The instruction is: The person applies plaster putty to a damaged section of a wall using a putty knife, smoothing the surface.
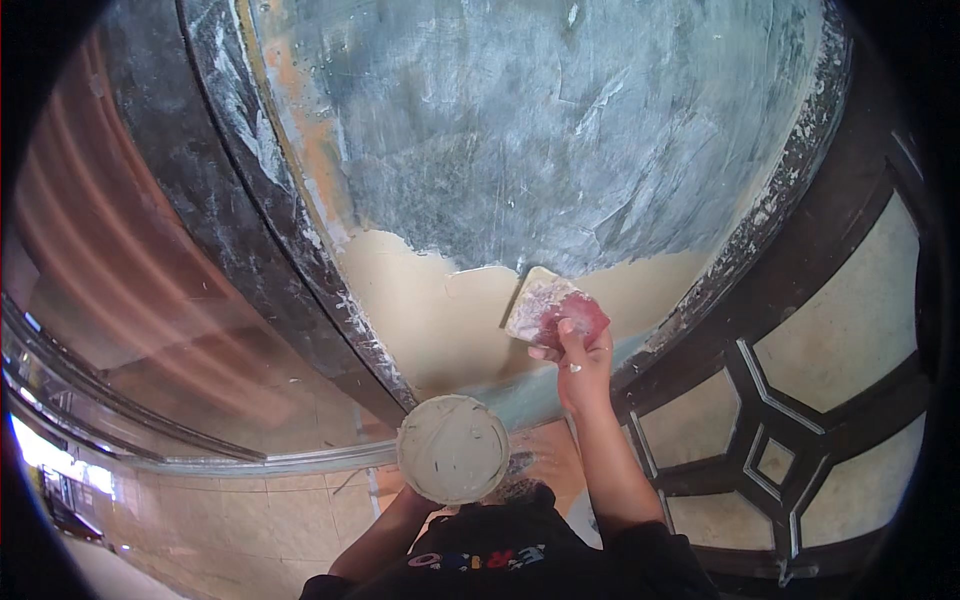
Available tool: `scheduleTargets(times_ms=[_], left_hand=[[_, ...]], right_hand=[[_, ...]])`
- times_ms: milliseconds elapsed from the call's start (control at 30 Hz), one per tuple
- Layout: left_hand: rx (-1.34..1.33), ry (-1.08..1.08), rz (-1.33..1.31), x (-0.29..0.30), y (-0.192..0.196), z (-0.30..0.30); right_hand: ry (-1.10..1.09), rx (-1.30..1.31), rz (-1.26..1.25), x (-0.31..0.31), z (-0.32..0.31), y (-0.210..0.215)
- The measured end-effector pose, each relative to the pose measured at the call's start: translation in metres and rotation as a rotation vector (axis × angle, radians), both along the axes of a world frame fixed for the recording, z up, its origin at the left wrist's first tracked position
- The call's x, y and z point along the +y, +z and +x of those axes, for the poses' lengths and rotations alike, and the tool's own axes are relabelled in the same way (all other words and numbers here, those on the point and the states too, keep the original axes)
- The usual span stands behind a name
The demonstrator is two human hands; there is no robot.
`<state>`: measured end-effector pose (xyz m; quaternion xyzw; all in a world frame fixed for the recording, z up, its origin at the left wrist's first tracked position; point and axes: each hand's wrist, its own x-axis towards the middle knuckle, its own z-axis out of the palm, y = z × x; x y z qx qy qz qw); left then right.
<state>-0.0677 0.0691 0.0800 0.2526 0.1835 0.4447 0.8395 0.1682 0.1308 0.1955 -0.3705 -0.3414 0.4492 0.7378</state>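
Clamping fingers of right hand (585, 372) on putty spreader (545, 308), seemingly levelling filler (420, 310). Keeping tub (403, 470) handy, obscuring fingers of left hand (415, 502).

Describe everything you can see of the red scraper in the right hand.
The scraper is a roughly four-sided piece, dull red near the right hand and crusted with whitish paste toward its far end. Its material is hard to tell. It slants up and leftward from the hand, whose thumb lies on its near face. Beige coating lies behind it; whether they touch is unclear.
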Motion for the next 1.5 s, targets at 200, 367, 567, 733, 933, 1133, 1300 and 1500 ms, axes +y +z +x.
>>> scheduleTargets(times_ms=[200, 367, 567, 733, 933, 1133, 1300, 1500], left_hand=[[-0.009, -0.074, -0.015, 0.009, 0.003, 0.016], [-0.024, -0.087, -0.012, 0.001, -0.01, 0.002], [-0.05, -0.098, -0.029, 0.006, -0.012, -0.013], [-0.061, -0.117, -0.034, 0.008, -0.008, 0.001], [-0.063, -0.114, -0.042, 0.004, -0.01, -0.006], [-0.072, -0.08, -0.052, -0.005, -0.017, -0.009], [-0.078, -0.132, -0.055, 0.0, -0.009, 0.014], [-0.081, -0.125, -0.052, -0.007, -0.018, 0.007]], right_hand=[[0.142, -0.164, 0.056, 0.003, -0.062, 0.019], [0.022, -0.141, 0.041, 0.012, -0.037, 0.017], [-0.344, -0.034, 0.019, -0.007, 0.031, -0.005], [0.014, -0.252, 0.046, 0.002, -0.016, 0.002], [-0.218, -0.2, 0.039, 0.016, 0.014, 0.003], [-0.301, -0.192, 0.044, -0.008, 0.036, 0.003], [0.232, -0.305, 0.117, 0.003, -0.064, 0.001], [-0.118, -0.385, 0.108, 0.012, -0.01, 0.003]])
